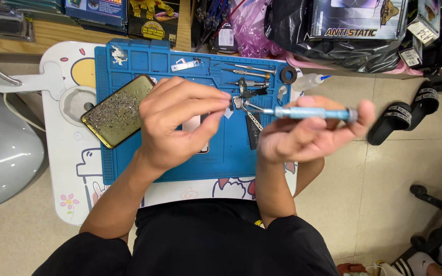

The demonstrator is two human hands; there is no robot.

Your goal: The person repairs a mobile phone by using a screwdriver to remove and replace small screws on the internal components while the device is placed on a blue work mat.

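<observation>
- The white tabletop (57, 168) with cartoon drawings carries a blue work mat (180, 163), so the small parts rest on the mat and not on the bare top.
- A gold phone back (117, 110), covered with grey specks, lies tilted on the mat's left edge, away from my hands.
- My left hand (180, 122) is raised over the mat with the wrist bent; its grip is narrow, thumb and fingers pinching a tiny part I cannot identify.
- My right hand (303, 135) holds the blue screwdriver (313, 112) level, grip closed on the handle, tip pointing at the left fingertips.
- 3 spare drivers (249, 75) lie at the mat's top.
</observation>
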